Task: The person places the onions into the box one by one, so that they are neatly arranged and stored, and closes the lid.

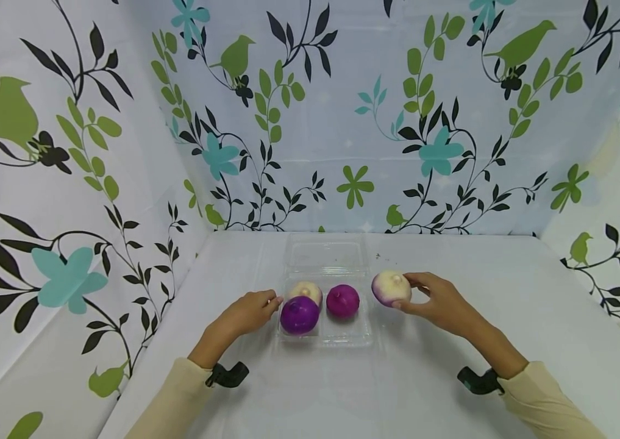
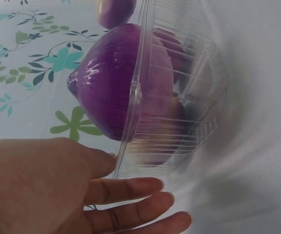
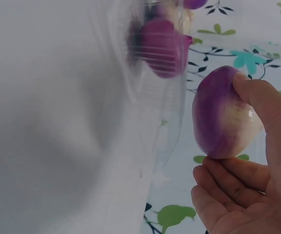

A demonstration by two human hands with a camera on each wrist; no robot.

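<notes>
A clear plastic clamshell container (image 1: 345,338) lies with its lid laid back. My left hand (image 1: 252,312) pinches its left rim between thumb and fingers (image 2: 130,190). Inside sit a dark purple onion (image 1: 300,316), a magenta onion (image 1: 342,302) and a cream-coloured onion (image 1: 306,291), which the dark purple one partly hides. To the right of the container, my right hand (image 1: 438,302) grips a cream-and-purple onion (image 1: 391,288) with thumb and fingertips. In the right wrist view, that onion (image 3: 221,114) is held apart from the container wall.
The hinged lid (image 1: 326,256) extends toward the back of the white-covered table (image 1: 425,390). A patterned cloth (image 1: 342,122) with leaves and birds rises behind and on both sides. Small dark specks (image 1: 378,256) lie near the lid. A black device (image 1: 227,375) is strapped at each wrist.
</notes>
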